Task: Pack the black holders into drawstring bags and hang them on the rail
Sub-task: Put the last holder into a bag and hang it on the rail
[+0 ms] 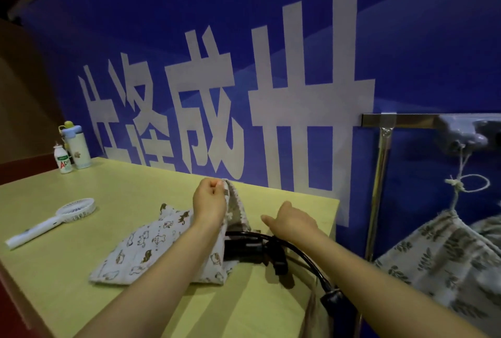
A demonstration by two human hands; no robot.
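one holder [252,249] half inside bag [151,245], overhanging table [67,270] edge.

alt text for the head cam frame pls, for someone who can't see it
A person's left hand pinches up the mouth of a cat-print drawstring bag on a yellow table, while the right hand hovers open over a black holder partly inside it. At right, a leaf-print bag hangs from a metal rail.
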